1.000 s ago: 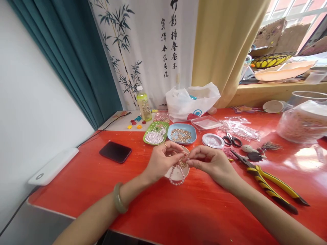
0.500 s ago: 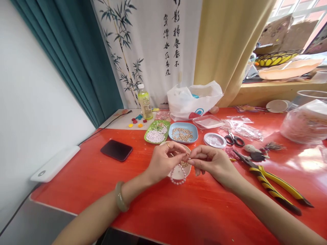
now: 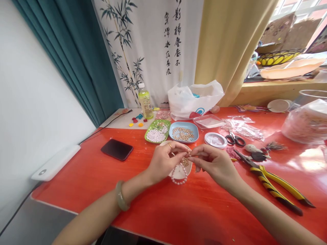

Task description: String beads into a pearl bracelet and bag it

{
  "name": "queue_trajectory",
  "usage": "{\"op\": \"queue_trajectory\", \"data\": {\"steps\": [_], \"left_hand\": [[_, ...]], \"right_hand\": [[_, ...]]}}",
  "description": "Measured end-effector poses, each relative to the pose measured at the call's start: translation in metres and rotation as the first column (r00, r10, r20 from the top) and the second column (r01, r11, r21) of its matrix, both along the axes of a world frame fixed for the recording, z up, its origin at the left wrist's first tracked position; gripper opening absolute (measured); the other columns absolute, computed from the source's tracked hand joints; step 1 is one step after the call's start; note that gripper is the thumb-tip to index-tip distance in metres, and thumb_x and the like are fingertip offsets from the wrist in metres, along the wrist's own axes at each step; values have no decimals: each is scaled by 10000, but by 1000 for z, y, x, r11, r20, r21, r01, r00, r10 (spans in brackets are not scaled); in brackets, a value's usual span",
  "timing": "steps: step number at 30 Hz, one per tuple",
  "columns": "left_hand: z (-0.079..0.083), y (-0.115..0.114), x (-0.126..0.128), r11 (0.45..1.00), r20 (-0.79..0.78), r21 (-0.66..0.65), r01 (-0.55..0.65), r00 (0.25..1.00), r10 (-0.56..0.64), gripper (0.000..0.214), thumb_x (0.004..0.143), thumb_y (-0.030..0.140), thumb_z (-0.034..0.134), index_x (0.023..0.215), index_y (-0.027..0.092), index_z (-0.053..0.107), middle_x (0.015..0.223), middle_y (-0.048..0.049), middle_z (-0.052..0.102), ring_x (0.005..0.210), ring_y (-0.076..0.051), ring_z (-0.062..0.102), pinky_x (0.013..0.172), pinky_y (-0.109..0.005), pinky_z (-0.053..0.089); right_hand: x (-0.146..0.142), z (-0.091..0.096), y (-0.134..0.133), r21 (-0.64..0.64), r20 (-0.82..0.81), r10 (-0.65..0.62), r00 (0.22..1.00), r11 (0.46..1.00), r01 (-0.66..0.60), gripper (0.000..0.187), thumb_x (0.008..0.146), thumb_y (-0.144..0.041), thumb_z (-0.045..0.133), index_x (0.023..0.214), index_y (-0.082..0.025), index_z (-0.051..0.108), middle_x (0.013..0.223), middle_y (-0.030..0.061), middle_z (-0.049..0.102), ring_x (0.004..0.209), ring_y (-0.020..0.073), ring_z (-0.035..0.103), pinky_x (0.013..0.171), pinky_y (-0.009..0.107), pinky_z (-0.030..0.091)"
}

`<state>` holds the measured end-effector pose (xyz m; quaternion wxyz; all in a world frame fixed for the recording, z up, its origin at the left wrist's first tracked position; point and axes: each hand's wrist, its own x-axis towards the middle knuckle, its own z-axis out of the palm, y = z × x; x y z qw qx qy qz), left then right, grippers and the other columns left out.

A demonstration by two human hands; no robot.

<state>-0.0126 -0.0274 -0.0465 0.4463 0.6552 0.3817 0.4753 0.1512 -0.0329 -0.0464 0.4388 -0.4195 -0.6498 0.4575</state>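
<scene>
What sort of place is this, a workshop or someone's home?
Probably a home craft table for beading: a green tray of pearl beads, a blue tray of gold beads, yellow-handled pliers, and a pearl bracelet pinched between left hand and right hand.

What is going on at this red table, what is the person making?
A person's left hand and right hand meet over a white dish on the table. Both pinch the top of a bead loop, which hangs below the fingers. Behind them stand a green dish of white beads and a blue dish of gold ones. Pliers and scissors lie untouched to the right.
</scene>
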Motion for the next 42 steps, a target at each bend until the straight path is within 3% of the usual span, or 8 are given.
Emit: {"op": "queue_trajectory", "data": {"steps": [4,8,13,22,25,30,36,42], "left_hand": [[1,1,1,993,105,-113,41,994,-29,159,706,216,619,831,145,551,876,-69,654,797,-157,614,627,-236,481],[0,3,3,972,227,-225,66,974,-14,194,680,199,645,824,143,529,839,-65,667,704,-133,614,582,-227,476],[-4,5,3,985,176,-168,34,984,-4,118,672,215,651,739,118,639,741,-53,663,550,-84,555,546,-222,465],[-5,4,0,1000,87,13,28,996,-29,115,705,210,623,790,173,691,834,-53,677,800,-149,605,734,-262,477],[-3,5,0,998,75,37,47,996,-49,114,702,218,622,781,175,692,827,-54,666,796,-148,596,695,-252,484],[-2,8,2,974,189,-167,151,975,-118,134,661,273,654,729,164,692,768,-44,635,581,-97,555,465,-195,448],[-5,8,2,904,314,-354,239,941,-126,156,592,278,711,684,153,695,656,-21,617,503,-66,517,448,-182,410],[-6,4,5,813,393,-486,319,911,-122,198,533,273,747,679,147,699,491,2,556,407,-61,465,383,-185,353]], "right_hand": [[-1,-5,0,77,41,-80,996,994,76,125,714,-291,617,711,-186,550,531,-40,553,432,90,543,430,218,443],[-3,-5,-2,95,13,-112,994,989,110,114,712,-274,612,689,-183,546,520,-40,541,429,92,542,432,217,445],[-5,-5,-2,65,-22,-130,991,989,131,127,700,-275,624,671,-180,545,510,-39,549,414,88,542,431,210,444],[-3,-8,-2,73,-10,-138,990,988,138,144,698,-275,633,684,-182,525,500,-53,509,408,71,507,407,195,423],[-4,-5,-3,59,-34,-121,992,991,123,151,691,-267,637,684,-181,513,535,-54,506,401,52,479,389,183,416],[-7,1,-2,-16,-75,-82,994,997,81,203,664,-277,657,660,-185,477,518,-63,498,378,34,420,339,160,370],[-4,8,0,-129,-126,6,992,991,-23,263,639,-299,679,706,-190,449,495,-62,543,376,30,412,341,148,334],[0,12,1,-263,-204,133,970,947,-185,327,625,-304,699,776,-190,432,492,-71,530,386,31,391,359,154,297]]}}
